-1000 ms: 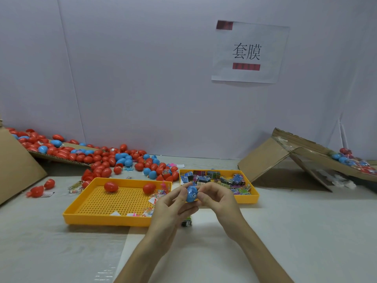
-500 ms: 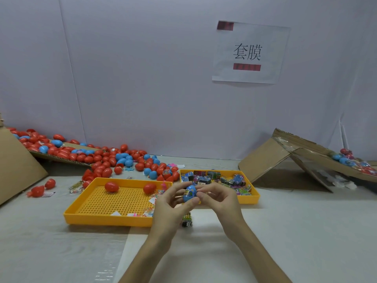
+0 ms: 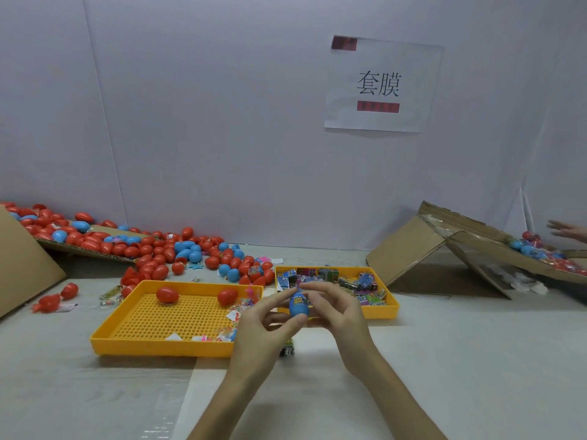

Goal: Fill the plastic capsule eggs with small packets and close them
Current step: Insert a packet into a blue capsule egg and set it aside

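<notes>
The left hand point(image 3: 265, 328) pinches the blue egg point(image 3: 298, 308) round its lower half, and the right hand point(image 3: 338, 312) pinches its top end. The egg is held just in front of the packet tray point(image 3: 392, 309). It looks light, stiff and slick, so it is probably best gripped round its widest part.

wall point(image 3: 222, 122): pale grey | sign point(image 3: 382, 85): white paper | tabletop point(image 3: 476, 360): off-white, maybe film-covered

The left hand point(image 3: 260, 328) and right hand point(image 3: 341, 312) cover much of the blue egg point(image 3: 298, 308), so its seam cannot be told; a small dark item point(image 3: 287, 350) lies half hidden beneath them. Another person's hand point(image 3: 568, 232) is blurred and cut off at the right edge; print on the packets point(image 3: 365, 281) in the right tray point(image 3: 381, 311) is too small to read.
</notes>
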Available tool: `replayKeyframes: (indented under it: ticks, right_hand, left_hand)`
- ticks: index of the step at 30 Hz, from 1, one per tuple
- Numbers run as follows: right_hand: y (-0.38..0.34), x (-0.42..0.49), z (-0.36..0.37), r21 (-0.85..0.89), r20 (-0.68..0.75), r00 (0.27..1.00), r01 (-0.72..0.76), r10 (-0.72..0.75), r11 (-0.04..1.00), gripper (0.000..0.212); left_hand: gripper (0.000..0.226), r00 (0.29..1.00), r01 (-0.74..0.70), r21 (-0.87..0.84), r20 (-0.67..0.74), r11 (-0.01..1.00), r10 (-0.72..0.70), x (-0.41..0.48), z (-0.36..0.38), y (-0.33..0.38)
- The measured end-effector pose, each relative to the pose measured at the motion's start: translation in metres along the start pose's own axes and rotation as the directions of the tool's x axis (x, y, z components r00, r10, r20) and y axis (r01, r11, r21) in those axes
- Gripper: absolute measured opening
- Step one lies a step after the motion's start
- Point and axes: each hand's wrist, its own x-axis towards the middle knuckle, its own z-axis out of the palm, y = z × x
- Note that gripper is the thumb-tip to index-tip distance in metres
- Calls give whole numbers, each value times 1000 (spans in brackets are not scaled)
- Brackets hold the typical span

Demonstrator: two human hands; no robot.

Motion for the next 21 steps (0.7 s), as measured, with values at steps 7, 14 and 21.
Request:
replayKeyframes:
  ticks: [7, 14, 21]
  right_hand:
    - [-2, 2, -7, 89, 78, 992, -101, 95, 991, 35]
    - [-6, 6, -13, 276, 61, 981, -196, 186, 941, 24]
    - [-16, 30, -48, 441, -106, 901, -336, 421, 832, 33]
  left_hand:
    - [52, 1000, -5, -65, 2, 998, 5, 1, 1, -2]
    - [36, 991, -108, 58, -67, 992, 112, -1, -4, -1]
    - [31, 916, -386, 799, 391, 461, 90, -5, 2, -10]
